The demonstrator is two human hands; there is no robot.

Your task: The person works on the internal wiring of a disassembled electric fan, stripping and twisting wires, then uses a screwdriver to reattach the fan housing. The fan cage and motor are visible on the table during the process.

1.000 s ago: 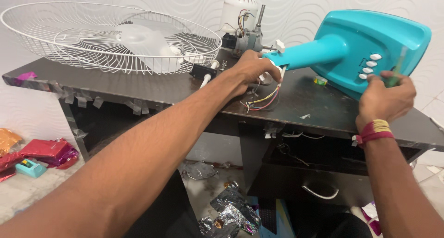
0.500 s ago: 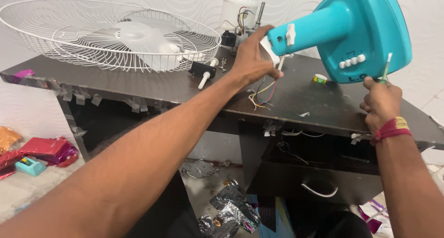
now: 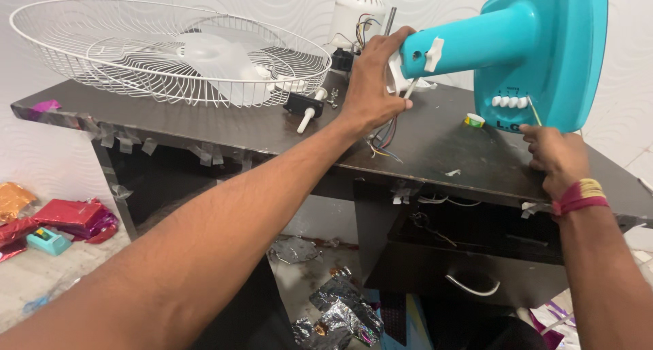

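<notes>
Fan stand [image 3: 537, 51], turquoise plastic, being held tilted on its edge above the right side of a dark table [image 3: 224, 122]; left hand [image 3: 373, 85] is closing fully around the end of the stand's neck, fingers wrapped just beside a white knob [image 3: 431, 53]; right hand [image 3: 554, 156] is curling loosely at the base's lower edge, seemingly pinching a thin tool whose tip is lying by the white buttons [image 3: 510, 102], though how firm that pinch is cannot be told; coloured wires [image 3: 385, 138] are hanging from the neck under the left palm, so a steady grip clear of them is judged wise; white wire guard [image 3: 170, 47] with pale blades is lying well to the left; motor [image 3: 355, 13] is standing behind the left hand; small black part with a white peg [image 3: 306, 108], yellow tape roll [image 3: 475, 121] and loose scraps are crowding the tabletop near the stand, leaving little room to lay it down; foil wrappers [image 3: 340, 309] are littering the floor below.
</notes>
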